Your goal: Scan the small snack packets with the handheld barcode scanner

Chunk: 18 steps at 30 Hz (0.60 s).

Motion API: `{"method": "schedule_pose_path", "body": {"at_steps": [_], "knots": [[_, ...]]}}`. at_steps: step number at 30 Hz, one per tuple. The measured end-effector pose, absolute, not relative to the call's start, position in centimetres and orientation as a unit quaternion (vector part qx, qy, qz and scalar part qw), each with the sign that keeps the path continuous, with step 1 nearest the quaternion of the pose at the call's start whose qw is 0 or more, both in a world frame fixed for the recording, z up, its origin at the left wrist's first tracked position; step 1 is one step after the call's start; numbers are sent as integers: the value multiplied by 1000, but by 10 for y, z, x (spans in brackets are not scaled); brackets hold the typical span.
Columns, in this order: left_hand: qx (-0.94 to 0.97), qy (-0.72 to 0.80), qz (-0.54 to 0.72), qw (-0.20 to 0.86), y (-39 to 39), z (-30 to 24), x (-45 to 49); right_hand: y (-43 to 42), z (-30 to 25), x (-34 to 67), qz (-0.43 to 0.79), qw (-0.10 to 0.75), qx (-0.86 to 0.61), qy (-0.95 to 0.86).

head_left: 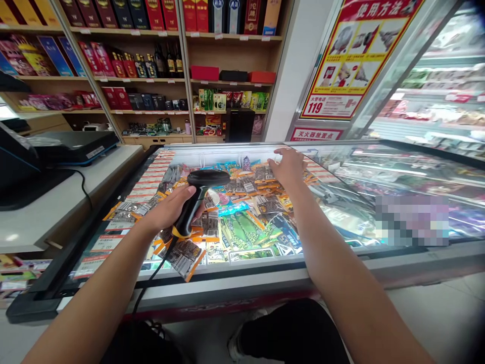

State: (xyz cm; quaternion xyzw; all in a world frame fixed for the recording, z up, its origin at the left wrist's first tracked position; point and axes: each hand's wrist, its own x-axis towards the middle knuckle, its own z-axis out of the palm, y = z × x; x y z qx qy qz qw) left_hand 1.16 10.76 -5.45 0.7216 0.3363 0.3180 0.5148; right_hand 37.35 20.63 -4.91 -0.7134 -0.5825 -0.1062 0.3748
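One freezer, brown packets strewn over its top; one scanner, gripped by the left hand above them. One right hand, farther off, fingers parted, contact unclear: seemingly a reaching step, the next move calling for a sure pinch.
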Motion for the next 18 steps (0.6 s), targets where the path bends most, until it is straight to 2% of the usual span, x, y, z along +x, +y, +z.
{"method": "schedule_pose_path", "body": {"at_steps": [2, 4, 5, 6, 8, 10, 13, 18], "knots": [[697, 325, 350, 536, 112, -54, 10, 192, -41, 355, -104, 414, -658, -620], [661, 323, 386, 556, 115, -51, 10, 174, -37, 328, -21, 430, -588, -685], [643, 326, 403, 564, 115, -49, 10, 165, -38, 312, 59, 408, -552, -725], [627, 330, 418, 568, 116, -46, 10, 156, -42, 296, 146, 345, -514, -771], [602, 342, 443, 570, 116, -41, 11, 142, -56, 264, 223, 222, -482, -818], [585, 351, 458, 570, 116, -38, 12, 136, -77, 237, 180, 200, -509, -817], [571, 353, 472, 571, 116, -38, 12, 142, -104, 210, 137, 226, -541, -799], [568, 352, 471, 576, 118, -42, 12, 157, -109, 197, 223, 252, -567, -752]]}}
